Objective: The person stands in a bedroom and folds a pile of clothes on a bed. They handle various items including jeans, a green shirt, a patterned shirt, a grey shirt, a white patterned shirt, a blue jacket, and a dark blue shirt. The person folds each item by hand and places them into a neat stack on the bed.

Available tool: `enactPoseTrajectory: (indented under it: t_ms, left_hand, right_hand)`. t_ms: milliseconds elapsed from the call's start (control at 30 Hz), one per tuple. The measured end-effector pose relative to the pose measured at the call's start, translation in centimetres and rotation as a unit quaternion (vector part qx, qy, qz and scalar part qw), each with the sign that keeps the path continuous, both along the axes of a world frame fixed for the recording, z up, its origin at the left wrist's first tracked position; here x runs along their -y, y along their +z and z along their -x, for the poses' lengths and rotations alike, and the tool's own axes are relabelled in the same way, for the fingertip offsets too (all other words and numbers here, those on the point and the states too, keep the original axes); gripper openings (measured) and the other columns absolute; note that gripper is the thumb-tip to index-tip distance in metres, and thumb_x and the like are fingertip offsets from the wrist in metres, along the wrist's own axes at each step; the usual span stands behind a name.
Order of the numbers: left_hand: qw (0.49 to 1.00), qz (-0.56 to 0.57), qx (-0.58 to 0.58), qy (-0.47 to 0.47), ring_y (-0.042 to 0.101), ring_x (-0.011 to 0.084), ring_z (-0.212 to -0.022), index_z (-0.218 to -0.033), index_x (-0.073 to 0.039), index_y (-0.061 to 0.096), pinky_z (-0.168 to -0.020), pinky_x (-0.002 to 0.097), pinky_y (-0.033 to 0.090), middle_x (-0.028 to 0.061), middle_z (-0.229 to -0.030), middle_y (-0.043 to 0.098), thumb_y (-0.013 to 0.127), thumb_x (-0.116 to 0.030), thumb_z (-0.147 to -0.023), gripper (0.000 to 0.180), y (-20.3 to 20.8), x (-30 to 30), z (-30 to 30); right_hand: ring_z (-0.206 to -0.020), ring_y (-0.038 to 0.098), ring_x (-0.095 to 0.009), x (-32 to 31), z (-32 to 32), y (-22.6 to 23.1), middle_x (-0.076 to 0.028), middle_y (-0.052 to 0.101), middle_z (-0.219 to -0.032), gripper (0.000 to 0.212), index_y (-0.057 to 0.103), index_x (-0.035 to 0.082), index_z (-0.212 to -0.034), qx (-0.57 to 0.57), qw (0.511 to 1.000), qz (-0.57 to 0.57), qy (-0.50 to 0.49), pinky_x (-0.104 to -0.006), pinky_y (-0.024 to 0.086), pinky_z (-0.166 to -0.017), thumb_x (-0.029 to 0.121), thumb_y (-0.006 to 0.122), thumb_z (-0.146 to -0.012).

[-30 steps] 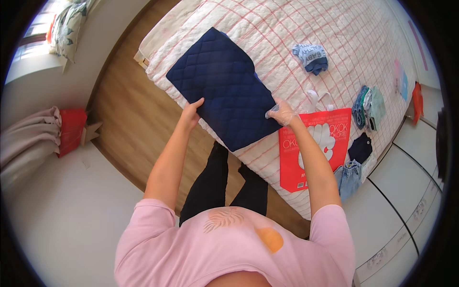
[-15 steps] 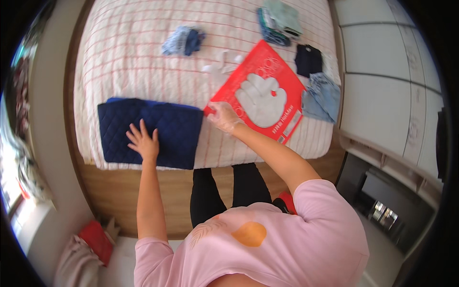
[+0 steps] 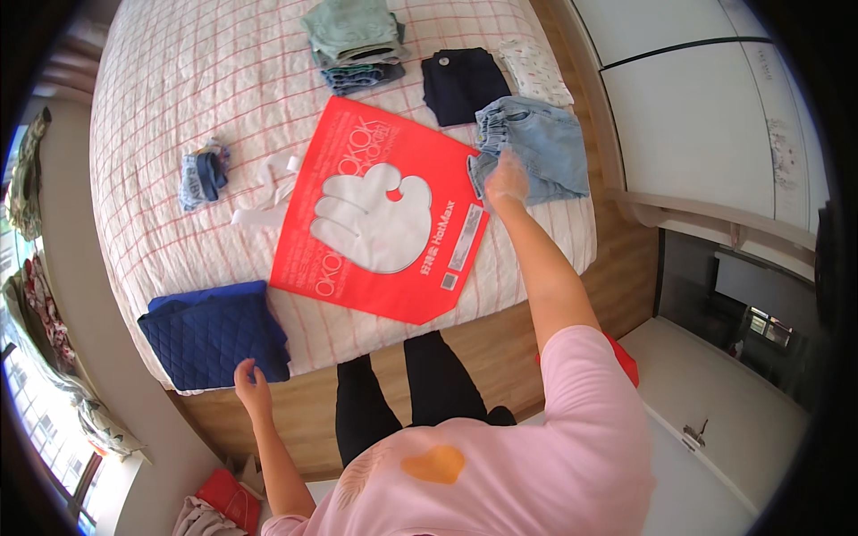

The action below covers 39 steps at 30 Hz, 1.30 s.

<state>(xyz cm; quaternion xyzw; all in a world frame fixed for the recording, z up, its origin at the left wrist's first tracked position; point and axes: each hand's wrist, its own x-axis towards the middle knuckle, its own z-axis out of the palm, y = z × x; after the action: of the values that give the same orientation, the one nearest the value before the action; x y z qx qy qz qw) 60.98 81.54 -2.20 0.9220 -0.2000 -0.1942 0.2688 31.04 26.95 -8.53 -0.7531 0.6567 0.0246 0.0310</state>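
My right hand (image 3: 507, 183), in a thin clear glove, is at the near left part of the light-blue jeans (image 3: 545, 147), its fingers pressed together on the denim. A flat red bag (image 3: 375, 214) with a white hand print lies left of the jeans, its white strap handles (image 3: 259, 217) out to the left. My left hand (image 3: 253, 386) is just off the near edge of a folded navy quilted cloth (image 3: 210, 339), fingers loosely curled and apart, with nothing in them. Brighter blue fabric shows along that cloth's far side.
On the checked bedspread (image 3: 206, 80) are a folded clothes stack (image 3: 357, 40), dark folded clothing (image 3: 465, 87), a pale patterned garment (image 3: 534, 71) and a small blue bundle (image 3: 204, 176). White cabinets (image 3: 688, 116) stand to the right. Curtains (image 3: 58, 357) hang at left.
My right hand has let go of the red bag and moved right to the jeans. The bag lies flatter. My left hand has come off the quilted cloth, toward me. The view has shifted right.
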Motion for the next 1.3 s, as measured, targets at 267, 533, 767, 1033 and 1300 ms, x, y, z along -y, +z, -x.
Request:
enactPoseTrajectory:
  t_ms: [267,533,767,1033,1300]
  left_hand:
    - [0.988,-0.015,-0.151,0.024,0.057,0.0145,-0.082,-0.093,0.002,0.058,-0.073,0.0258,0.046,0.0083,-0.092,0.059,0.052,-0.002,-0.082,0.014,2.5,8.8,9.5]
    - [0.875,0.165,-0.453,0.053,0.058,0.0156,-0.089,-0.102,0.001,0.054,-0.08,0.0266,0.044,0.0065,-0.095,0.059,0.052,-0.004,-0.085,0.018,3.8,25.2,16.1]
    - [0.843,0.1,-0.517,-0.11,0.053,0.0092,-0.09,-0.101,0.0,0.054,-0.079,0.0247,0.042,0.0036,-0.095,0.059,0.053,-0.007,-0.086,0.016,3.3,29.0,22.2]
    - [0.885,0.028,-0.462,-0.042,0.054,0.0111,-0.089,-0.1,0.001,0.054,-0.078,0.0249,0.043,0.0055,-0.094,0.059,0.052,-0.007,-0.085,0.017,2.6,23.8,20.1]
    - [0.874,0.061,-0.482,-0.012,0.055,0.0117,-0.089,-0.101,0.002,0.053,-0.078,0.0254,0.043,0.006,-0.094,0.059,0.052,-0.006,-0.084,0.018,4.6,23.1,18.9]
  right_hand:
    - [-0.105,0.05,-0.031,7.5,2.6,-3.1,-0.012,0.053,-0.114,0.049,0.043,0.011,-0.123,0.077,0.996,-0.036,0.037,-0.0371,0.04,-0.089,0.009,0.052,-0.075]
    - [-0.095,0.055,-0.034,11.8,13.8,6.1,-0.018,0.059,-0.103,0.035,0.056,0.003,-0.106,0.463,0.878,-0.032,0.117,-0.0388,0.044,-0.082,0.007,0.051,-0.071]
    - [-0.101,0.049,-0.034,3.3,13.3,-2.2,-0.021,0.053,-0.105,0.064,0.04,0.008,-0.125,0.148,0.96,-0.137,0.192,-0.0377,0.039,-0.089,0.016,0.064,-0.067]
    - [-0.106,0.045,-0.039,-0.4,2.4,-4.2,-0.023,0.039,-0.123,0.085,0.027,0.023,-0.133,-0.07,0.996,-0.02,0.06,-0.0489,0.035,-0.091,0.033,0.072,-0.061]
    - [-0.101,0.052,-0.025,8.5,13.1,6.3,-0.016,0.052,-0.114,0.071,0.035,0.006,-0.129,0.432,0.886,-0.167,0.005,-0.0335,0.04,-0.088,0.009,0.064,-0.064]
